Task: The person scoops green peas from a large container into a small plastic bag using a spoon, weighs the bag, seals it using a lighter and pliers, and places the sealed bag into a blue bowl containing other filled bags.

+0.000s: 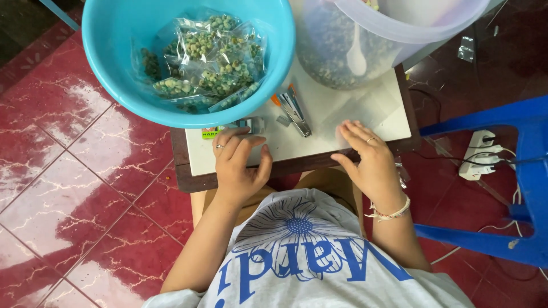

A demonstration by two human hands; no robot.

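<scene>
Bags piling up, hands idle

Both hands rested open on the small table (365,122): left hand (240,165) by the stapler (294,109) at 12 o'clock, right hand (371,162) empty. Filled snack bags (211,54) sat in my blue basin (114,68); clear tub (342,51) looked far from empty.

Turquoise basin (114,68), white tabletop (365,114), red marbled floor tiles (68,188).

hands: two, left (238,162) and right (370,159)
rings: two, one on each hand
blue bowl (114,63): one
packets (205,57) in bowl: several, too overlapped to count
clear tub (365,40): one
white spoon (356,54): one
stapler (294,108): one
power strip (482,155): one
blue chair (528,171): one
</scene>
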